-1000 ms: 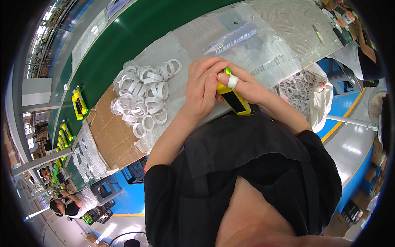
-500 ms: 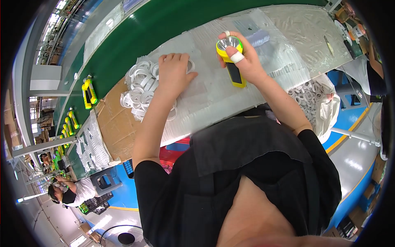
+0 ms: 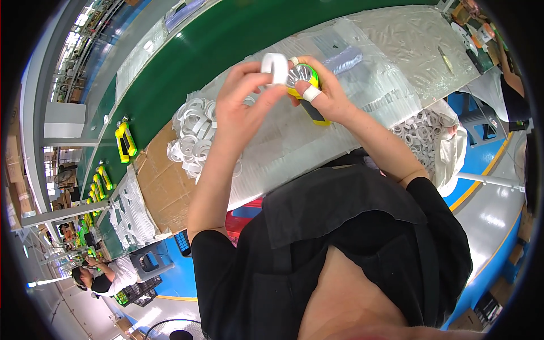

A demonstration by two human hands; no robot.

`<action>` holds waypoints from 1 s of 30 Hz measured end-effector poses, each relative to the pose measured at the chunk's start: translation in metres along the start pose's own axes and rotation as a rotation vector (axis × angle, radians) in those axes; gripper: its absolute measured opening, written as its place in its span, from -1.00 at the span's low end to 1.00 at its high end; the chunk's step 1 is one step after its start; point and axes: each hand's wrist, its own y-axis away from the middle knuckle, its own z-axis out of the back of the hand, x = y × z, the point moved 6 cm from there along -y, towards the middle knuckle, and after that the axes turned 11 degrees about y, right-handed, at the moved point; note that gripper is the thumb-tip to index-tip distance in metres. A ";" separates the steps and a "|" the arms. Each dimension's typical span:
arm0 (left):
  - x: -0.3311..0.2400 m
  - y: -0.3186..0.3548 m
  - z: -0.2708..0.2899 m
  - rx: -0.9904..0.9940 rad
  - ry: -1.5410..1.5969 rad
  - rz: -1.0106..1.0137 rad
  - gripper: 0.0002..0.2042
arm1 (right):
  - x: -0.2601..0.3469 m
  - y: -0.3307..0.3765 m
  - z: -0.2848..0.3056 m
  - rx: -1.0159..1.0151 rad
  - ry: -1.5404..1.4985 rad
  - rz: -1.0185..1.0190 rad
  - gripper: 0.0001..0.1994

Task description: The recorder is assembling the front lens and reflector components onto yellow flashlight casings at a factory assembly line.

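Between the thumb and fingers of my left hand (image 3: 245,99) is a white plastic ring (image 3: 275,68), held on edge just left of the flashlight's head. My right hand (image 3: 327,93) grips a yellow flashlight (image 3: 315,115) with a dark panel along its body. Its silvery reflector (image 3: 300,76) faces up, and white tape wraps my right thumb and a finger. Ring and flashlight look very close; whether they touch I cannot tell. Left of my left forearm lies a heap of white rings (image 3: 192,130) on the plastic-covered tabletop.
A bag of small white rings (image 3: 422,133) hangs at the table's right edge. Cardboard (image 3: 161,175) covers the left end. Yellow flashlights (image 3: 125,141) stand on the green conveyor (image 3: 238,34). Clear plastic (image 3: 344,59) and a knife (image 3: 445,58) lie farther back. Other people work at both sides.
My left hand has left the heap with a white ring and moved right to the flashlight's head. My right hand has shifted the flashlight slightly left.
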 end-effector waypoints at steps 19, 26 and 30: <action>-0.016 -0.014 -0.028 0.187 -0.165 -0.017 -0.59 | 0.057 -0.011 0.048 0.159 0.670 0.337 -0.59; -0.003 -0.017 -0.065 0.218 0.025 0.167 -0.59 | 0.099 -0.026 0.053 0.508 0.964 0.301 -0.68; 0.001 -0.018 -0.072 0.211 0.115 0.189 -0.60 | 0.115 -0.034 0.039 0.743 1.166 0.242 -0.68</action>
